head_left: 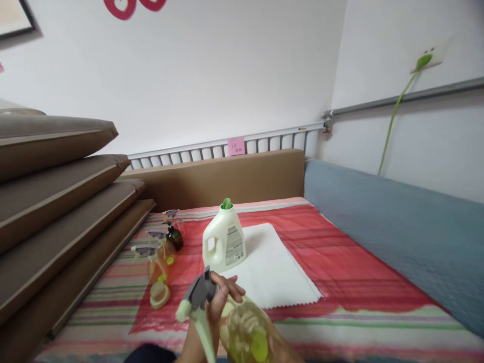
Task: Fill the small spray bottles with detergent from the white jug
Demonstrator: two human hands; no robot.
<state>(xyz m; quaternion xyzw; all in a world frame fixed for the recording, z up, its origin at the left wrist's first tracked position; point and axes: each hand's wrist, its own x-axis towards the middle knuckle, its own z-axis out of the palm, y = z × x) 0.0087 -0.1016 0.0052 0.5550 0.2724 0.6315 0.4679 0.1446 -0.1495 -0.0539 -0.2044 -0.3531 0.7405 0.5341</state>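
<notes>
So both hands are down at the bottom of the view, right in front of the person. The left hand [224, 295] comes up from the lower edge with its forearm angled slightly right. The thumb side faces the camera, and the fingers bend over to the right, a bit spread. It's clamped on a grey plastic trigger sprayer head [200, 291] with a pale green nozzle and trigger, nozzle pointing left and down, the long trigger hanging in front of the wrist.

Just right of that is a see-through plastic bottle with yellowish liquid [242, 330], leaning with its top end toward the left hand. Can't tell whether the sprayer is actually screwed on, since the fingers cover that spot. The right hand [282, 350] looks wrapped around the bottle from the right, though it's blurry and partly cut off by the bottom edge.

Straight ahead of the hands there's a cream-coloured plastic jug with a handle and green cap [226, 234], standing on the corner of a white zigzag-edged sheet [282, 275]. Off to the left, a few small spray bottles [153, 269] are lined up on the red striped cloth [348, 272], near a round pale lid [159, 295].
</notes>
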